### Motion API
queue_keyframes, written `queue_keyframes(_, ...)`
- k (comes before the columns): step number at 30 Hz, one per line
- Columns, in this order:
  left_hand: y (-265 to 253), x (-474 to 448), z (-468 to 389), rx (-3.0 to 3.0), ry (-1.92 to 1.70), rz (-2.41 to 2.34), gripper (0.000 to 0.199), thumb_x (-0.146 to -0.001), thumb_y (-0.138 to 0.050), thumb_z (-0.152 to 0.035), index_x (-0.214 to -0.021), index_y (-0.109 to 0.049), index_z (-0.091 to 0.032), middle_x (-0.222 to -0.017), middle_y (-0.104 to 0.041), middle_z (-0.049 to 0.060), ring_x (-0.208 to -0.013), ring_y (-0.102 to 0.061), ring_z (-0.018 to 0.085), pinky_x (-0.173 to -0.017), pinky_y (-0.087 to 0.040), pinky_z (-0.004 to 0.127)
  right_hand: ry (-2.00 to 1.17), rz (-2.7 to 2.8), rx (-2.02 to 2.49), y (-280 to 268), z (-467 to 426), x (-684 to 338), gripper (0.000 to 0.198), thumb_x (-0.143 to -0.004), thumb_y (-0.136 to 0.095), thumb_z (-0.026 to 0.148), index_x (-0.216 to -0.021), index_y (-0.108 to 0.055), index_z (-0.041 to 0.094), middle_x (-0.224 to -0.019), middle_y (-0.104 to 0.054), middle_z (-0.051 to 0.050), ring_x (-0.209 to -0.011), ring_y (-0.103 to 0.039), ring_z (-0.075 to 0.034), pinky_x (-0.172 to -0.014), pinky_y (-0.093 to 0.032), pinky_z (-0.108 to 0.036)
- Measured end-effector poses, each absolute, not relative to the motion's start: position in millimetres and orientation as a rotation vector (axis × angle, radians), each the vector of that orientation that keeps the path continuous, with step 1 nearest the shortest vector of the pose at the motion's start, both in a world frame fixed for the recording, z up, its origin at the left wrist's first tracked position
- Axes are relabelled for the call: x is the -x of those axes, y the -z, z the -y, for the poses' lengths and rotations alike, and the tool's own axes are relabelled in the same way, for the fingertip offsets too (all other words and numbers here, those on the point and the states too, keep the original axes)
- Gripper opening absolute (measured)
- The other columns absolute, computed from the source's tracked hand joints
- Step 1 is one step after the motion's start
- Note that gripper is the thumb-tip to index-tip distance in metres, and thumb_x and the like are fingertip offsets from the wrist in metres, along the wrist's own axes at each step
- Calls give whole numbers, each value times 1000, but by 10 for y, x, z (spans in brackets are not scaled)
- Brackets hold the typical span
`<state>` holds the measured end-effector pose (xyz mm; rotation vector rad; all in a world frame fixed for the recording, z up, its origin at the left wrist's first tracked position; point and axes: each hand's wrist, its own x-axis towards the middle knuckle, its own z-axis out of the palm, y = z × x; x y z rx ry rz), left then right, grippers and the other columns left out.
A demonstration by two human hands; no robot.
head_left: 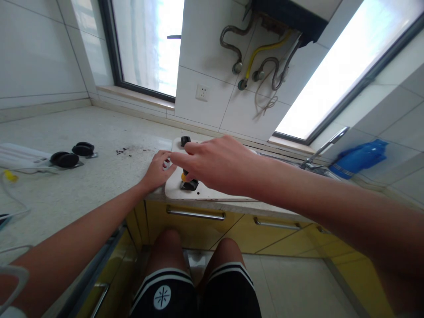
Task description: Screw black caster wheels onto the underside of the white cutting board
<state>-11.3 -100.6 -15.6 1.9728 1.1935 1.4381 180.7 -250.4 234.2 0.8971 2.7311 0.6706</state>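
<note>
A white board [218, 192] with rounded corners lies on the counter in front of me, black casters on its left end. One caster [190, 184] sits at the near corner, and another caster [185, 141] at the far corner. My right hand [215, 165] is closed round a black-and-yellow screwdriver [183, 177], mostly hidden by the fingers, just above the near caster. With curled fingers, my left hand [159, 170] grips the board's left edge, close to the right hand's fingertips.
Two loose black casters, a nearer one [64, 159] and a farther one [83, 149], lie left beside a white power strip [23, 155]. Dark crumbs [124, 151] dot the counter [109, 128]. A faucet [326, 145] and blue cloth [359, 159] are at right. Yellow drawers [195, 229] stand below.
</note>
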Motion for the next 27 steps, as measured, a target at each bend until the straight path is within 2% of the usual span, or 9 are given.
queue_keyframes(3, 150, 121, 1027, -2029, -1486, -1155, 30, -86, -72, -34, -111, -74, -19, -123, -71, 12, -100, -65, 27, -76, -58, 35, -678, -2623, -1103, -2300, 2478, -1715, 42, -118, -47, 54, -135, -62, 18, -96, -77, -10, -93, -76, -28, -60, -27, -33)
queue_keyframes(6, 145, 123, 1040, -2041, -1510, -1138, 32, -86, -71, -35, -114, -74, -19, -123, -71, 12, -102, -66, 28, -76, -59, 36, -675, -2628, -1131, -2271, 2474, -1696, 45, -118, -48, 54, -132, -61, 14, -91, -77, -12, -94, -76, -30, -61, -28, -33)
queue_keyframes(11, 162, 123, 1020, -2019, -1477, -1178, 28, -84, -71, -37, -106, -73, -20, -118, -70, 12, -97, -65, 27, -71, -57, 36, -401, -2795, -870, -2364, 2440, -1835, 37, -112, -64, 32, -147, -54, 22, -127, -76, -9, -85, -68, -18, -59, -25, -32)
queue_keyframes(13, 177, 124, 1007, -2010, -1472, -1186, 29, -84, -72, -36, -109, -73, -20, -117, -70, 11, -99, -66, 27, -72, -58, 36, -414, -2806, -803, -2408, 2416, -1869, 35, -112, -63, 25, -146, -56, 26, -131, -75, -6, -85, -66, -16, -61, -24, -32)
queue_keyframes(15, 192, 124, 992, -2006, -1472, -1182, 30, -85, -71, -34, -111, -73, -20, -117, -70, 11, -99, -66, 27, -73, -59, 35, -512, -2792, -817, -2426, 2399, -1866, 33, -110, -67, 27, -143, -60, 26, -126, -78, -6, -88, -68, -18, -62, -23, -32)
queue_keyframes(18, 201, 123, 980, -2009, -1473, -1176, 30, -86, -72, -33, -112, -75, -19, -118, -71, 11, -96, -66, 25, -73, -59, 34, -635, -2749, -917, -2398, 2400, -1820, 37, -109, -72, 43, -138, -64, 23, -108, -80, -7, -87, -71, -23, -62, -21, -32)
queue_keyframes(22, 172, 124, 1006, -2014, -1490, -1156, 33, -87, -73, -37, -115, -74, -20, -123, -70, 10, -100, -67, 26, -75, -58, 34, -722, -2705, -1049, -2320, 2454, -1763, 45, -108, -69, 59, -128, -69, 19, -81, -73, -7, -80, -72, -28, -58, -19, -34)
queue_keyframes(25, 149, 127, 1032, -2034, -1492, -1137, 32, -86, -74, -36, -113, -73, -20, -123, -70, 11, -100, -67, 26, -77, -58, 36, -736, -2690, -1095, -2289, 2495, -1753, 46, -110, -63, 59, -127, -68, 17, -81, -71, -7, -82, -72, -28, -58, -20, -34)
queue_keyframes(27, 153, 131, 1029, -2038, -1491, -1145, 30, -85, -74, -35, -112, -73, -19, -123, -70, 11, -97, -67, 26, -75, -58, 36, -672, -2692, -1101, -2302, 2501, -1768, 44, -111, -64, 57, -132, -66, 18, -94, -75, -8, -85, -72, -25, -58, -21, -34)
